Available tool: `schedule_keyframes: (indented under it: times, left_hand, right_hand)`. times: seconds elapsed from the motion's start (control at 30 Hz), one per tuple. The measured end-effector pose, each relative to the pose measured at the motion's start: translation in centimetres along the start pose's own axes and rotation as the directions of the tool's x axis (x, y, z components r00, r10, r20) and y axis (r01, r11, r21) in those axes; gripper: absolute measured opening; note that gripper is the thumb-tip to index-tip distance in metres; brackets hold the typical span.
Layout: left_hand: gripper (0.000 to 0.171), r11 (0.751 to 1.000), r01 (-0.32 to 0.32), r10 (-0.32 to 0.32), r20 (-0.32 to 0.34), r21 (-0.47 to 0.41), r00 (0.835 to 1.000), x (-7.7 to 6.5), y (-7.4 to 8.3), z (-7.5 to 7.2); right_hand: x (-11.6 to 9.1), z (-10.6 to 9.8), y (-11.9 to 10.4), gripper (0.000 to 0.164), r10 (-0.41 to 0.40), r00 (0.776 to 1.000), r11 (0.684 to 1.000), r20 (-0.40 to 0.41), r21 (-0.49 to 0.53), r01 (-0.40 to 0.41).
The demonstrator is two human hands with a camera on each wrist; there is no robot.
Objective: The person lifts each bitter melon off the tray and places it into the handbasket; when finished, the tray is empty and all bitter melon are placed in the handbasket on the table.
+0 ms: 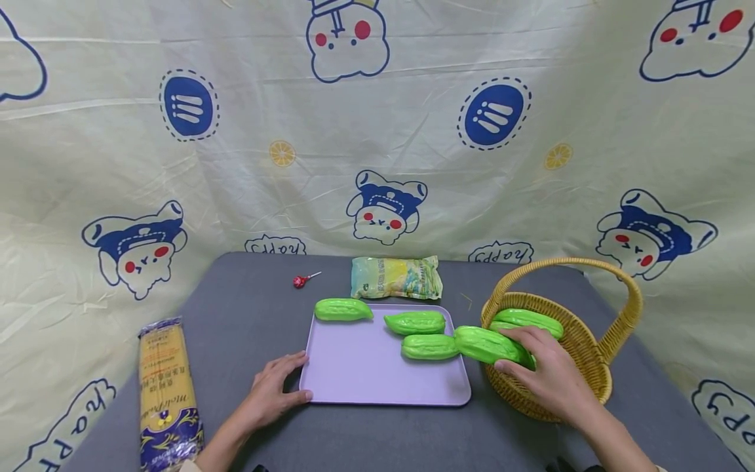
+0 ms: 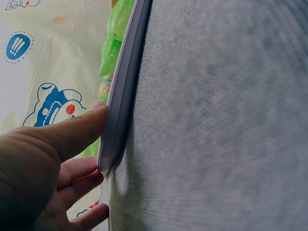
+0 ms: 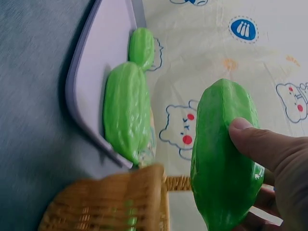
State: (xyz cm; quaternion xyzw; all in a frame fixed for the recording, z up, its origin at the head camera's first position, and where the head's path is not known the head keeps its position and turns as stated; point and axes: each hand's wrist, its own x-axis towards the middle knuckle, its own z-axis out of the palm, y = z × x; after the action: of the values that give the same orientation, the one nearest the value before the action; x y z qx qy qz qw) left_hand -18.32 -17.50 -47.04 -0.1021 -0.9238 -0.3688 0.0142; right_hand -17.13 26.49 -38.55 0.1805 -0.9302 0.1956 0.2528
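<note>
My right hand (image 1: 551,377) grips a ridged green gourd (image 1: 489,345) above the left rim of the wicker basket (image 1: 590,354). In the right wrist view the thumb lies along one side of this gourd (image 3: 224,154), with the other fingers partly hidden behind it. More green gourds (image 1: 527,320) lie inside the basket. On the lilac tray (image 1: 377,383) rest three gourds: one (image 1: 342,310) at the upper left, two (image 1: 415,322) towards the right. My left hand (image 1: 272,390) touches the tray's left edge with thumb and fingertips, fingers fairly straight.
Behind the tray lies a yellow-green packet (image 1: 396,278), with a red lollipop (image 1: 301,281) to its left. A yellow and blue spaghetti bag (image 1: 168,393) is on the far left. The basket's tall handle (image 1: 634,301) arches over it. A printed cloth (image 1: 265,196) hangs behind the grey table.
</note>
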Motion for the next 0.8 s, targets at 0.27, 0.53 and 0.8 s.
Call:
schedule_keyframes:
  times: [0.27,0.53,0.8]
  left_hand:
    - [0.065,1.0,-0.001,0.001,0.004,0.003,1.0,0.0,0.0,0.0]
    - [0.066,1.0,0.001,-0.001,0.001,0.004,1.0,0.0,0.1,0.0]
    - [0.066,1.0,0.011,-0.011,0.005,0.003,1.0,-0.1,0.1,0.0]
  right_hand:
    - [-1.3,-0.9,2.0,0.049,0.048,0.998,0.998,0.032,-0.034,-0.047]
    - [-1.8,-1.2,3.3,0.052,0.102,0.992,0.994,0.068,-0.044,-0.099]
    - [-2.0,-1.7,4.8,0.057,0.223,0.958,0.974,0.18,-0.079,-0.212]
